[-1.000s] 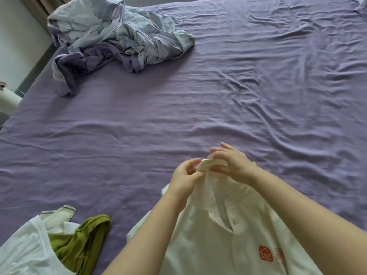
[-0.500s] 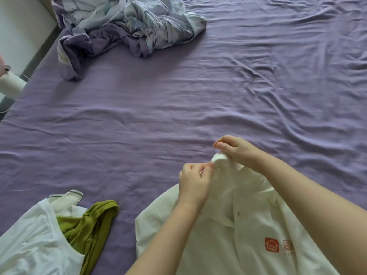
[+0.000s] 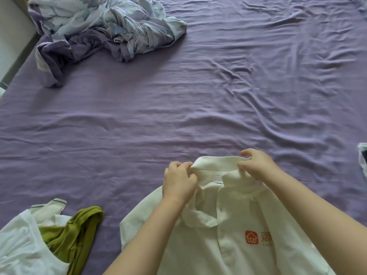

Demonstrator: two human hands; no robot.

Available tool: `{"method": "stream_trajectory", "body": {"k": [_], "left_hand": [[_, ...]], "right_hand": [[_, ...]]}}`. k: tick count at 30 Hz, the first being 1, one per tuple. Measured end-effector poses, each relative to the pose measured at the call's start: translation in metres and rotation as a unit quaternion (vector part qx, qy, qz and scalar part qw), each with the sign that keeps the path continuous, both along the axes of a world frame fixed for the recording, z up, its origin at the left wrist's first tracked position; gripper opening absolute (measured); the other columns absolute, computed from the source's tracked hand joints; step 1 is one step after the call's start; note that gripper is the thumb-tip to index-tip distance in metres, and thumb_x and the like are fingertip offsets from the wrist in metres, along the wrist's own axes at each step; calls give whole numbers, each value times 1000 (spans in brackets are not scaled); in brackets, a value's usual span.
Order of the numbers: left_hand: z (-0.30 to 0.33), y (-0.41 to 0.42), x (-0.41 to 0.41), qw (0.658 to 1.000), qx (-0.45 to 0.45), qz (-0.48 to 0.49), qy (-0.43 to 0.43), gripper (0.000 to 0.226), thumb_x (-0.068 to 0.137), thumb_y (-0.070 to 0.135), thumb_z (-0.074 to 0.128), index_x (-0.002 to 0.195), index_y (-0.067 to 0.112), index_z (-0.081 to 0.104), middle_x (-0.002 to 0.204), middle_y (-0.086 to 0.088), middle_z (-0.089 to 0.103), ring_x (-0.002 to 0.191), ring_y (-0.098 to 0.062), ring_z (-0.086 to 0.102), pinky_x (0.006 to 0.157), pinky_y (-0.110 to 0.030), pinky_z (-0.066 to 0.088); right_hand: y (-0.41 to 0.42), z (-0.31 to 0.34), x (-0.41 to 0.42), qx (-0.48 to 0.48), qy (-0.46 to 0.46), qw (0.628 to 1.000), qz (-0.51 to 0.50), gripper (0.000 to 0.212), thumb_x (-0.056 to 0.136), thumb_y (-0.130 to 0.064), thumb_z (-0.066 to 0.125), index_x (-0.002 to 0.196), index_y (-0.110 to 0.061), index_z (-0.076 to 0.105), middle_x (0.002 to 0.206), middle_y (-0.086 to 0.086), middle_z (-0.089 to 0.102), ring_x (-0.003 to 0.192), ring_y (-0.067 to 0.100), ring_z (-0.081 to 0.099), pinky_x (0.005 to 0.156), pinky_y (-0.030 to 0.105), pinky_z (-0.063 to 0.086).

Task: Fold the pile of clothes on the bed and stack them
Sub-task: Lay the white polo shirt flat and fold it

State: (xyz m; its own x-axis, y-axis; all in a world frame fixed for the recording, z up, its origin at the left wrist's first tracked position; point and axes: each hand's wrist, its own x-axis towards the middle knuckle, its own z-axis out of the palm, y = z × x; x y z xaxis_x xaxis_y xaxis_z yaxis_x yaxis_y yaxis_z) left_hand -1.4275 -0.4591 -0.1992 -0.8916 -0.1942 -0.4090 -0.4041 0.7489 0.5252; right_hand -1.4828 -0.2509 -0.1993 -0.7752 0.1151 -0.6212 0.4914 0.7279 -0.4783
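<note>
A white polo shirt (image 3: 224, 235) with an orange house logo on its chest lies face up on the purple bed sheet (image 3: 178, 116) in front of me. My left hand (image 3: 178, 180) pinches the left end of its collar. My right hand (image 3: 257, 165) pinches the right end, and the collar is stretched flat between them. At the bottom left lies a pile with a white garment (image 3: 17, 245) and an olive-green garment (image 3: 73, 233) tucked into it.
A crumpled floral and purple duvet (image 3: 95, 28) is bunched at the far left corner of the bed. A small white item (image 3: 362, 155) peeks in at the right edge. The bed's left edge meets a wall.
My hands have moved apart along the collar, spreading it out flat. The shirt now lies further onto the bed, and the camera has tilted down slightly.
</note>
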Motion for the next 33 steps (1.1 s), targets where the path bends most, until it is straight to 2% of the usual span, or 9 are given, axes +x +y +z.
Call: {"method": "stream_trajectory", "body": {"k": [3,7,14,19,22,24,27,30,33], "left_hand": [[-2,7,-10,992,12,-120,41,50,88,27,58,137,28,49,138,6,46,126,-18,39,105,-32,33],[-10,16,-23,961,-119,-247,27,42,91,32,56,133,33,50,133,8,50,118,-20,43,95,-32,36],[-11,5,-20,947,-124,-196,221,18,91,25,61,86,13,73,79,-4,68,77,-27,59,67,-37,37],[-15,8,-23,963,-199,-144,108,28,101,32,36,105,19,61,104,3,65,98,-22,54,76,-33,29],[-18,15,-24,959,-157,-215,102,43,97,34,46,139,29,43,135,8,51,118,-20,48,92,-32,32],[-19,25,-28,944,-116,-293,97,56,92,37,55,144,36,34,145,12,41,127,-17,39,100,-30,30],[-17,44,-31,923,-107,-343,137,44,88,35,61,131,31,54,129,5,56,119,-22,46,97,-33,34],[-17,53,-37,907,-157,-341,189,20,90,29,55,103,23,69,99,-1,63,98,-24,54,77,-30,31],[-16,49,-47,933,-160,-288,146,23,93,31,51,110,28,67,102,1,60,98,-23,50,73,-29,25]], "right_hand": [[11,1,7,-116,-1,990,-86,43,81,-1,57,122,-13,59,101,6,63,78,19,57,63,26,43],[23,7,15,-224,-22,966,-124,32,83,2,64,114,-8,65,93,5,64,75,17,57,66,28,43],[40,7,18,-390,-52,882,-259,21,92,-2,55,106,-13,65,76,2,66,56,14,59,52,25,50],[30,11,23,-261,-41,957,-122,20,86,-1,62,102,-11,67,86,5,65,66,14,59,57,21,46],[32,12,25,-184,-38,977,-96,8,87,-7,63,91,-9,69,75,6,61,63,15,55,55,22,45],[36,12,28,-243,-30,962,-124,12,88,-2,60,95,-7,69,79,7,65,65,16,60,58,22,50],[44,13,34,-341,-16,923,-176,21,88,4,57,104,-6,66,95,10,70,73,17,66,62,23,55],[50,10,42,-292,-25,938,-185,18,85,1,64,100,-9,67,88,6,69,67,11,64,55,20,52],[58,10,49,-258,-44,950,-169,8,87,-5,65,90,-10,70,74,3,70,54,10,65,47,20,50]]}}
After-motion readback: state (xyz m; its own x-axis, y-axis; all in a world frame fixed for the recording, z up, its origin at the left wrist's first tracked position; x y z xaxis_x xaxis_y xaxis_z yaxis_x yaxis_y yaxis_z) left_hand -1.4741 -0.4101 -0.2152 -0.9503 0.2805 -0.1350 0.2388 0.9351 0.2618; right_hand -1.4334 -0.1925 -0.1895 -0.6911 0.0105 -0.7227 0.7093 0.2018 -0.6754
